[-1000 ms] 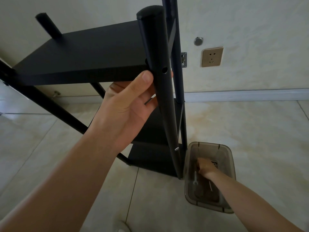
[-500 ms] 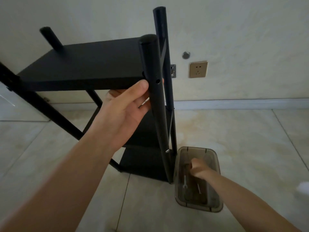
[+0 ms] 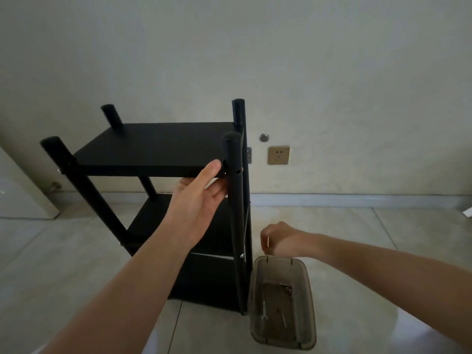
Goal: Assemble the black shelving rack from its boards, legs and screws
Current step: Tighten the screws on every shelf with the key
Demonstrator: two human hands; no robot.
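While the black rack (image 3: pixel 163 149) stands upright on the tiled floor (image 3: pixel 357 226) against the wall, a person's left hand (image 3: pixel 198 198) cups the underside of its top board, thumb pressed to the board's front edge beside the near right leg (image 3: pixel 236 213), fingers reaching under. Four leg tops rise above that board, and three boards can be counted, one above another. Two screw heads show on the left front leg and one low on the near right leg, whose upper hole is unfilled. The right hand (image 3: pixel 277 238), which a second ago was down inside the clear plastic bin (image 3: pixel 281 302), now hovers above it, fingers curled around a thin, pale, screw-like piece (image 3: pixel 268 241). One small wrench and a few loose bits lie in the bin. One wall socket (image 3: pixel 279 155) sits behind the rack.
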